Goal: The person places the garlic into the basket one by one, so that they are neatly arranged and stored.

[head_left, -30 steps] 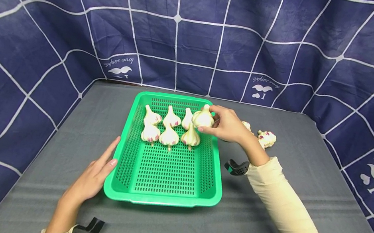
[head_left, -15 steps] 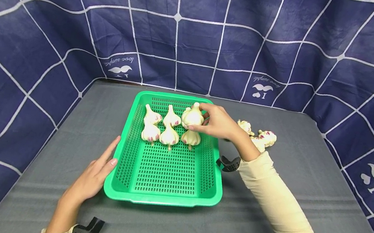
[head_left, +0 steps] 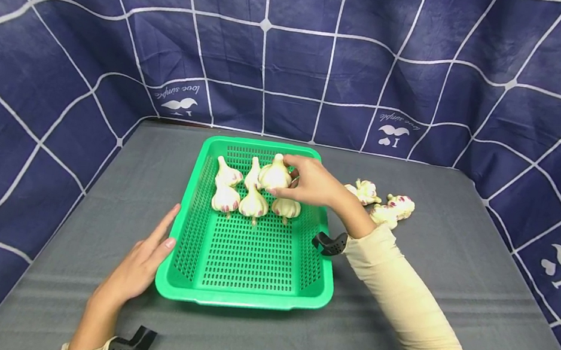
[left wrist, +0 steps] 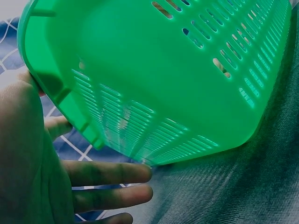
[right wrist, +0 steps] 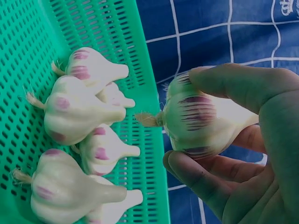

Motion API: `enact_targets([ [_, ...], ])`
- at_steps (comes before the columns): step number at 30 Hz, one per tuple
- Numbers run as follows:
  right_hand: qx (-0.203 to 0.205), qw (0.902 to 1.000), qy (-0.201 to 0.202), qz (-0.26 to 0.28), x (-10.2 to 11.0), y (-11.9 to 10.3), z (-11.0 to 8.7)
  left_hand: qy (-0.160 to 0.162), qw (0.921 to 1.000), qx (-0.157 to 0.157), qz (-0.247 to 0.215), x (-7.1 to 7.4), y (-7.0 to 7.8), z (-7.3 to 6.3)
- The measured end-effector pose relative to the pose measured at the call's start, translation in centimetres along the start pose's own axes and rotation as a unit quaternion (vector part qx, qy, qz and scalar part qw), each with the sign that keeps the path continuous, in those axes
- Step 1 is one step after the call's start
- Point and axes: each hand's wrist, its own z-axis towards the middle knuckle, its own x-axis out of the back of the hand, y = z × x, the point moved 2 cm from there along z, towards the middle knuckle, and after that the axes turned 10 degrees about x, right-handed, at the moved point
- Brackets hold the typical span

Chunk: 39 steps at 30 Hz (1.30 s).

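Observation:
My right hand [head_left: 312,183] grips a garlic bulb [right wrist: 196,114] between thumb and fingers, stem upward. It is over the back part of a green perforated basket [head_left: 245,301]. Two rows of garlic bulbs lie inside; a front-row bulb [head_left: 285,208] is just below the hand, and the one behind it is hidden in the head view. In the right wrist view, the held bulb's purple streaks and dry root end show. At the basket's left side, my left hand [head_left: 138,266] touches the rim with straight, spread fingers; in the left wrist view, several fingers [left wrist: 112,196] extend beneath the outer wall.
Right of the basket, several knobbly cream pieces resembling ginger [head_left: 399,207] lie on the grey cloth [head_left: 408,267], partly behind my right wrist. A blue curtain with white lines [head_left: 297,62] hangs behind and at both sides.
My right hand has moved left with the garlic bulb, from the basket's right rim to above the back row. More ginger-like pieces show behind the wrist. The left hand has stayed still.

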Motion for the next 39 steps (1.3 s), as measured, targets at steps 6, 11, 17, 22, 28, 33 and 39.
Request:
enact_targets([
  [6,0.013,0.9998,-0.011,-0.010,-0.5,-0.6,0.8,-0.001,1.0000,0.003,0.008,-0.1,-0.4,0.1],
  [11,0.012,0.9996,-0.015,-0.021,-0.9,-0.9,1.3,-0.004,0.9999,0.009,0.010,-0.1,-0.4,0.1],
  [17,0.007,0.9990,-0.031,-0.031,-1.3,-0.9,1.8,-0.006,0.9998,0.013,0.011,-0.1,-0.3,0.0],
  [22,0.024,0.9975,-0.051,-0.043,-1.8,-1.2,2.4,0.000,1.0000,0.006,0.007,0.0,-0.1,-0.1],
  [28,0.020,0.9958,-0.083,-0.032,-2.4,-1.8,3.2,0.002,1.0000,-0.001,0.002,0.0,-0.1,0.0],
  [33,0.026,0.9955,-0.089,-0.017,-3.0,-2.3,3.9,-0.002,1.0000,0.006,0.006,0.0,-0.3,0.0],
  [39,0.021,0.9935,-0.112,-0.001,-4.7,-2.4,4.6,-0.006,0.9999,0.010,0.010,0.1,-0.1,0.0],
])
